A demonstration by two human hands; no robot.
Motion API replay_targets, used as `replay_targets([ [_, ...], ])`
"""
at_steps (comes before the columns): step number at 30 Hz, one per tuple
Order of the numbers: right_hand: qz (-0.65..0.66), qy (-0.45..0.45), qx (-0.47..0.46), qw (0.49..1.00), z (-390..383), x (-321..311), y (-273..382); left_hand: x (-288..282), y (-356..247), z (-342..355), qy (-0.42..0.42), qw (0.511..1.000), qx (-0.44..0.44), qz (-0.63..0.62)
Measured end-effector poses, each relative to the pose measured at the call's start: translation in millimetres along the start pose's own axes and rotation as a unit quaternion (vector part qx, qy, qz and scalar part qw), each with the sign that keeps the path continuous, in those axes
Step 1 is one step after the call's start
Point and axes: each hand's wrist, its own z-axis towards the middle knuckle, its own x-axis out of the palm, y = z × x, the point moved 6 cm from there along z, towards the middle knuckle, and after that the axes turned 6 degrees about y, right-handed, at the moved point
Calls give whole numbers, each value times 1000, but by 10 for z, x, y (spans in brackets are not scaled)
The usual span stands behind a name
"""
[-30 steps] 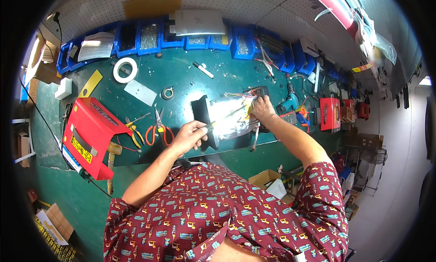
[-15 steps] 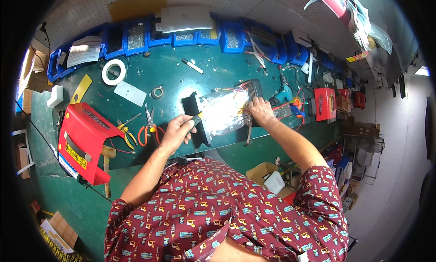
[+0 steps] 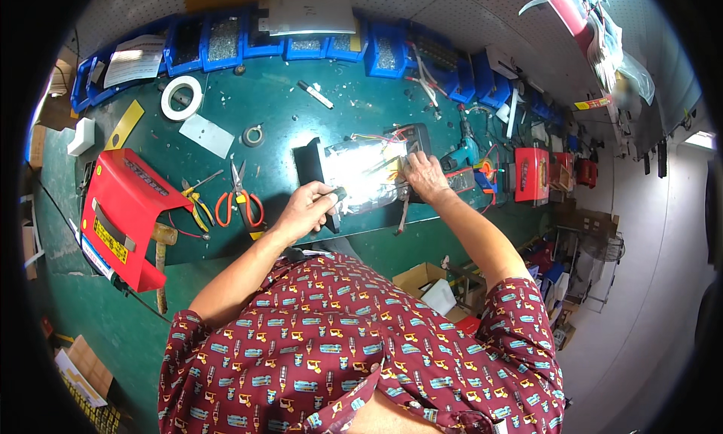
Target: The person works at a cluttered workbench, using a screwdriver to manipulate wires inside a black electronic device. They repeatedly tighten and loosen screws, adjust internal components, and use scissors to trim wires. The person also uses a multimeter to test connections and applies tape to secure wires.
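In front of me on the bench lies an electrical unit with a bright, glaring metal body (image 3: 360,172). A black end plate (image 3: 308,163) stands at its left, and thin coloured wires (image 3: 376,138) run along its far side. My left hand (image 3: 307,208) is closed round a short dark-handled tool (image 3: 340,194) by the unit's left end; its working end is lost in the glare. At the right end, the bent fingers of my right hand (image 3: 426,176) grip the edge of a black end panel (image 3: 419,137). The fingertips are partly hidden there.
Left of the unit lie orange-handled snips (image 3: 239,201), yellow pliers (image 3: 198,208), a mallet (image 3: 163,234) and a bent red cover (image 3: 124,208). A teal power drill (image 3: 461,154) and a multimeter (image 3: 461,179) lie to the right. Blue bins (image 3: 224,39) line the back.
The whole view has shifted slightly. My left hand has moved closer to the unit with the tool, whose handle has turned. My right hand stays at the right end.
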Motion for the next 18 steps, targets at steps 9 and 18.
replay_targets([
  [9, 54, 95, 12, 994, -32, 100, 97, 54, 27, -13, -6, 1000, -2, -6],
  [18, 127, 14, 35, 991, -245, 87, -22, 208, -62, 132, -24, 999, 21, 32],
])
